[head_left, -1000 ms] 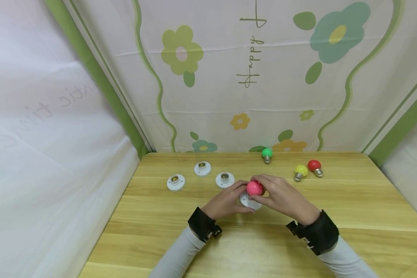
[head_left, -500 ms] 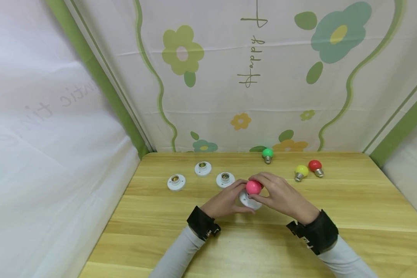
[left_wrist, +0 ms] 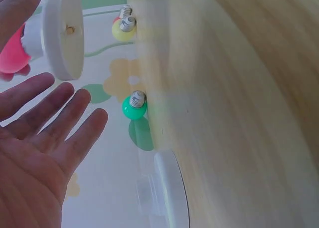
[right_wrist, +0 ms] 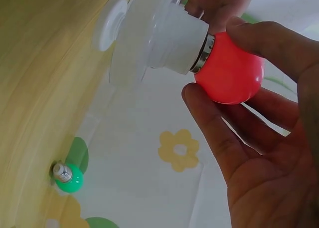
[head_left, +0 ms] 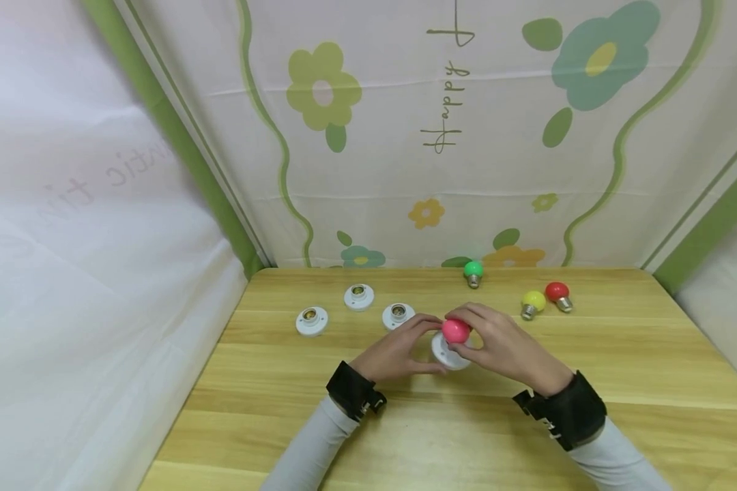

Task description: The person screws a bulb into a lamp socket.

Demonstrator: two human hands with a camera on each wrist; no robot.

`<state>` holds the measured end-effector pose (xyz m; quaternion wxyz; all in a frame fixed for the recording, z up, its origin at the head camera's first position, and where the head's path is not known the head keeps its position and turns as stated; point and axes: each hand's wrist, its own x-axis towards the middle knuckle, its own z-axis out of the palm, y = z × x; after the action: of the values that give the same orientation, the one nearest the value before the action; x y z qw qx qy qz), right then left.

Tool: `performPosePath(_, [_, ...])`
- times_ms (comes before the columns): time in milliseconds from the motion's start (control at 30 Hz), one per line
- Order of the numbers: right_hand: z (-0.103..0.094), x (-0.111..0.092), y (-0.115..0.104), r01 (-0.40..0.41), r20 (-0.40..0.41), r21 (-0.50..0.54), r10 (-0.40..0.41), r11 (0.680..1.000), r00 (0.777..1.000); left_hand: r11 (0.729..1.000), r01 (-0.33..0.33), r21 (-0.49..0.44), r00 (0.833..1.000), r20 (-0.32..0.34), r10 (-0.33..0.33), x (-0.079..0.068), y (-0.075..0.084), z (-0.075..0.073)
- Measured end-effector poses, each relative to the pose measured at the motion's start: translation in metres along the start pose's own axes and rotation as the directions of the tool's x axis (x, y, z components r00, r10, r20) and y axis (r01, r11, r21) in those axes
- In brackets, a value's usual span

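My right hand (head_left: 503, 348) pinches a pink light bulb (head_left: 455, 331) between thumb and fingers. The bulb's metal base sits in the mouth of a white round lamp holder (right_wrist: 177, 41), with a thin band of metal showing at the rim in the right wrist view. Holder and bulb are held above the wooden table, and the holder's flat underside shows in the left wrist view. Around the holder's left side is my left hand (head_left: 396, 351). Its fingers (left_wrist: 79, 113) are spread and nearly straight, with a gap to the holder's disc.
Three more white lamp holders, a left one (head_left: 311, 327), a back one (head_left: 359, 304) and a near one (head_left: 393, 324), stand mouth up on the table (head_left: 252, 409). A green bulb (head_left: 473, 269), a yellow bulb (head_left: 533, 300) and a red bulb (head_left: 556, 292) lie toward the back.
The pink bulb and its lamp holder have shifted slightly right with my right hand. My left hand has moved a little left, and more of the holder shows between the hands.
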<state>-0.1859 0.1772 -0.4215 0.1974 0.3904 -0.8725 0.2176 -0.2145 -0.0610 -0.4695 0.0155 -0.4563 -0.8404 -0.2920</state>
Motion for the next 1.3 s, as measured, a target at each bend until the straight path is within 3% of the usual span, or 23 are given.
performPosePath(767, [-0.008, -0.035, 0.027, -0.138, 0.062, -0.028, 0.140, 0.990, 0.988, 0.995, 0.098, 0.015, 0.995, 0.033, -0.099, -0.021, -0.013, -0.008])
performPosePath(1300, [-0.009, -0.050, 0.040, -0.198, 0.081, -0.047, 0.201, 0.979, 0.976, 0.995, 0.101, 0.016, 0.995, 0.019, -0.101, -0.029, -0.019, -0.010])
